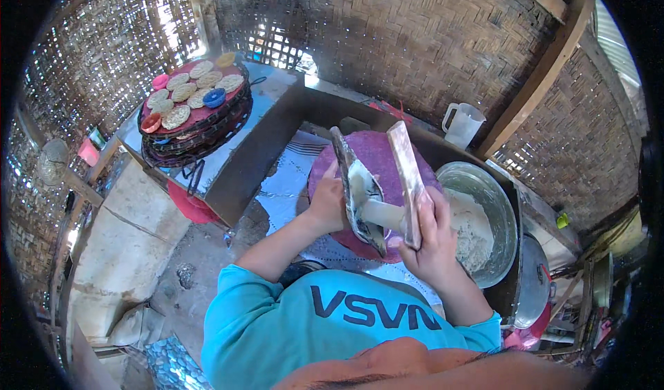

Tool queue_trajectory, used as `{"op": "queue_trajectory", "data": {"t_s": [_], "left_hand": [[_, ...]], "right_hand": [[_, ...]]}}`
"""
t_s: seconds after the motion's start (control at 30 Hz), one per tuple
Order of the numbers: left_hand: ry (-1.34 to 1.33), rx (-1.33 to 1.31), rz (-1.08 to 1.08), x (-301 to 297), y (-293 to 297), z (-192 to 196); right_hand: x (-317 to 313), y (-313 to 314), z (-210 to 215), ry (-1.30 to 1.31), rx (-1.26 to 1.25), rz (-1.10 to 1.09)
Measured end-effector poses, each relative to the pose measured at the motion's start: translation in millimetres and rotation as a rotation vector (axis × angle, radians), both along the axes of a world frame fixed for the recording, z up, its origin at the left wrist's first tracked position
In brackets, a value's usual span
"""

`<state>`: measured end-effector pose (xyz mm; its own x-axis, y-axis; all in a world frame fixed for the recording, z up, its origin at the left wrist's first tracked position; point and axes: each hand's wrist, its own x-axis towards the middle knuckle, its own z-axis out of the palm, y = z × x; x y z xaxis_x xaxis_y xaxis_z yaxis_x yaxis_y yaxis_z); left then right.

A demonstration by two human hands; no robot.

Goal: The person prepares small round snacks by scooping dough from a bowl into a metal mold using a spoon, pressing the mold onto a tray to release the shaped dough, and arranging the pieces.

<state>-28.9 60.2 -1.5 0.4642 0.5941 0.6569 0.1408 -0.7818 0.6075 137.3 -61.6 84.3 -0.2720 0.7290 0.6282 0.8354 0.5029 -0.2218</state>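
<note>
My left hand (327, 205) is closed on the outer side of a dark-edged wooden press board (341, 156), with pale, dough-like residue on its inner face. My right hand (434, 241) grips a second, lighter wooden board (407, 172). A thick whitish plunger (384, 215) bridges the two boards; its left end meets the residue-covered face, and how far it goes in is hidden. Both boards are held apart above a round purple-pink mat (377, 144). Right of my right hand stands a large metal basin (510, 214) holding whitish flour or dough (472, 234).
Stacked round trays (228, 117) at the far left carry several pale lacy rounds and small coloured dishes. A dark wooden box edge (259, 148) surrounds the work area. A clear plastic jug (463, 124) stands behind the basin; a metal lid (532, 279) lies to its right.
</note>
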Motion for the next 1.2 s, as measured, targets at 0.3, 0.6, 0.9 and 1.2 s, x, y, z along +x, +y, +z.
{"op": "queue_trajectory", "data": {"t_s": [0.3,0.6,0.9,1.2], "left_hand": [[0.079,0.2,0.062,3,6,-2],[-0.087,0.15,-0.021,10,7,-3],[-0.097,-0.068,0.156,-11,26,11],[-0.733,-0.634,-0.079,-92,67,-35]], "right_hand": [[2,10,-17,-0.041,-0.057,-0.087],[-9,15,-16,-0.045,-0.093,-0.058],[21,60,-11,1.098,-0.513,0.333],[10,44,-96,-0.254,-0.404,0.048]]}}
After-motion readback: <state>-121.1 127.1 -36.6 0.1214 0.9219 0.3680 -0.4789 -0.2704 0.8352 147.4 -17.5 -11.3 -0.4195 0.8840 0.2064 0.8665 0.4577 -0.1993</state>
